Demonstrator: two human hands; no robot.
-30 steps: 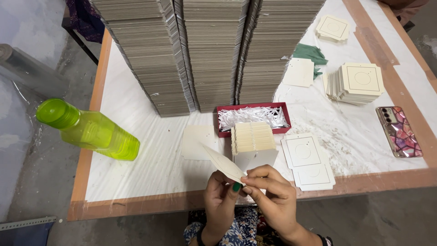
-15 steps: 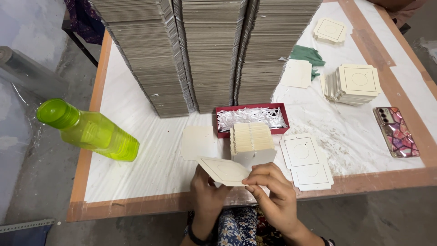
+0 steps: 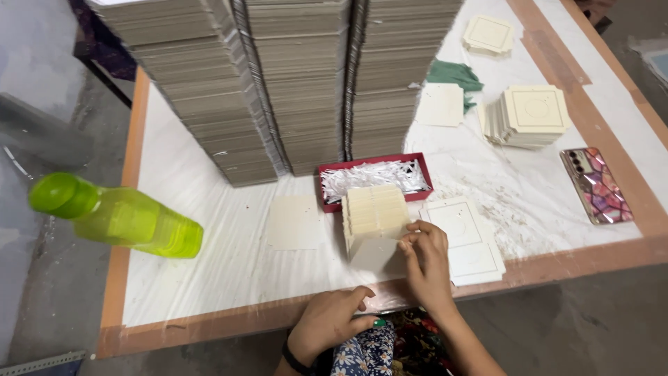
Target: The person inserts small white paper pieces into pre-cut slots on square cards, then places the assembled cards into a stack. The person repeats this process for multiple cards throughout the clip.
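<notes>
Folded stack: small pile of cream folded cards [image 3: 376, 212] near the middle of the surface [image 3: 209, 271], just before the red tray [image 3: 424, 182].
Right hand: right hand [image 3: 426, 261], grip pinching the pile's near right edge.
Left hand: left hand [image 3: 332, 322], loosely curled on the near edge, holding nothing.
Done: that small pile, judging by its height.
Left: three tall blank stacks [image 3: 299, 76] beyond, flat sheets [image 3: 466, 240] right.

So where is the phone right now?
The phone lies at the table's right edge, below the small stack of cream cards.
</notes>
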